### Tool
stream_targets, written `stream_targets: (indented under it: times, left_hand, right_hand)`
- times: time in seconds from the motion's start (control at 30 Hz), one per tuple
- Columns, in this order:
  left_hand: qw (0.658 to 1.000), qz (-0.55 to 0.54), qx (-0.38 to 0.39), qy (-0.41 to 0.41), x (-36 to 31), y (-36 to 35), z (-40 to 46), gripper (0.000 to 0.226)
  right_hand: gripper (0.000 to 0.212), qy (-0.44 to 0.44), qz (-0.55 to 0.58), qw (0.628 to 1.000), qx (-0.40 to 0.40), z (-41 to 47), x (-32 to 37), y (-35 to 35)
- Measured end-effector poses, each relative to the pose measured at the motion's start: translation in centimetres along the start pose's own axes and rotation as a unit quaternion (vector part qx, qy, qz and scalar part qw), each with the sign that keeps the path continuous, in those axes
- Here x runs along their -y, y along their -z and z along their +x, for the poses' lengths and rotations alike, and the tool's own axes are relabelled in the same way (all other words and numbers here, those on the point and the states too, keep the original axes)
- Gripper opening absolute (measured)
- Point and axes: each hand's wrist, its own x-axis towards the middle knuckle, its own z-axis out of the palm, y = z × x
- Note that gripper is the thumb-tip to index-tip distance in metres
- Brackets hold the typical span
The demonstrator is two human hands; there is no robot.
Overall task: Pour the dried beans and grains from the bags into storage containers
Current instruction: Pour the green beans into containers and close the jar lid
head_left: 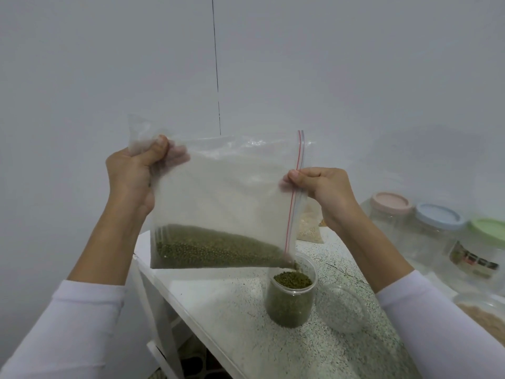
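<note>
The left hand's thumb and fingers [159, 149] pinch the closed bottom corner of the clear plastic zip bag with the red seal line [224, 198], gathering a fold of film at the upper left. The right hand's fingers [296, 177] pinch the bag beside the seal strip, at the mouth edge. Both grips are tight on the film.

The bag hangs tilted, mouth corner lowest at the lower right. The small green beans [213, 248] lie in a wedge along the lower edge and run out of that corner into the round clear plastic container [291, 299], which stands on the speckled white tabletop [240, 318].

Step in hand: pouring, judged well advanced. The container appears nearly full, yet a fair amount of beans remains in the bag.

Next move, as a judgement: slow or stop the flow by lowering the left hand [131, 181] before the beans overtop the rim.

Pose: the left hand is raised high, the right hand [322, 192] lower; both forearms in white sleeves rise from the near edge.

A clear round lid [341, 310] lies just right of the container.
</note>
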Motion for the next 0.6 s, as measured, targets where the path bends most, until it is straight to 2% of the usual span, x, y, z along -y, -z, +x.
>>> stream_targets:
  times: [0.6]
  left_hand:
    - [1.000,-0.011,-0.004,0.006,0.24,0.40,-0.01,0.039]
  right_hand:
    - [0.007,0.002,-0.018,1.000,0.008,0.06,-0.02,-0.09]
